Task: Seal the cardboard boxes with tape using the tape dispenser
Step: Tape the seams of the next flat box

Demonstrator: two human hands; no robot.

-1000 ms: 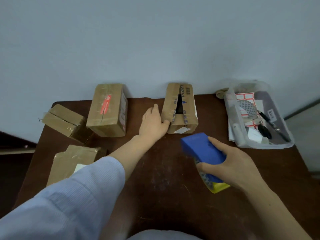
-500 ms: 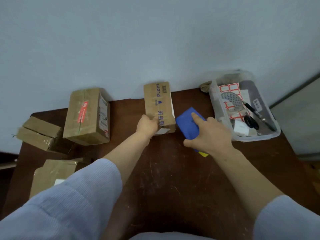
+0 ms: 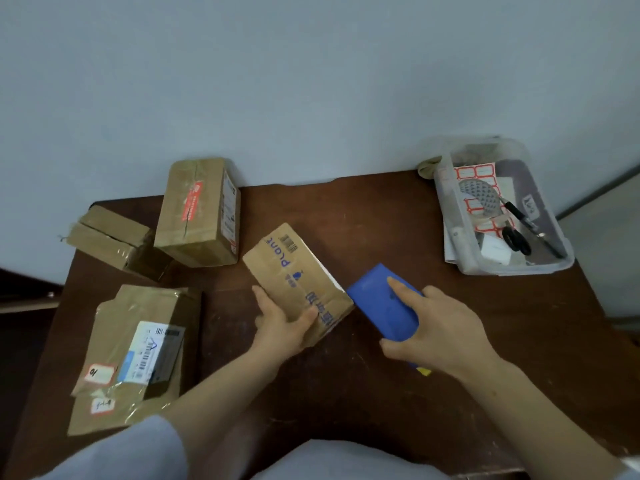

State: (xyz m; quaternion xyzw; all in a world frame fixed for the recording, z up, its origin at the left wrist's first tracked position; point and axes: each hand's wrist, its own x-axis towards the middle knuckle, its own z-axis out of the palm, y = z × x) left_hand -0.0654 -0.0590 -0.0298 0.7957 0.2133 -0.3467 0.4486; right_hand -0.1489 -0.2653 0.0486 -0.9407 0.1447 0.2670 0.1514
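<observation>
Box (image 3: 294, 282) printed in blue lies tilted at the middle of the table (image 3: 363, 216), its near end lifted in the left hand (image 3: 280, 327). That hand grips the near corner: the thumb lies across the top face, one finger runs up along the left edge, and the other fingers are hidden under the cardboard. A white edge shows along the box's right side.

The right hand (image 3: 440, 330) holds the blue dispenser (image 3: 381, 306) just right of the box. Its index finger lies straight along the dispenser's top, the thumb curls round the near end, and the other fingers wrap the far side. The dispenser's far corner sits right at the box's near right corner; whether they touch I cannot tell. A bit of yellow shows under the right wrist.

Three more boxes stand apart on the left: a taped box (image 3: 197, 213) with a red label by the wall, a small box (image 3: 107, 237) at the far left corner, and a flat parcel (image 3: 135, 348) with labels near the front left. A clear bin (image 3: 512, 268) at the far right holds scissors (image 3: 516, 239), a pen (image 3: 519, 216) and sheets of red-edged labels (image 3: 474, 173).
</observation>
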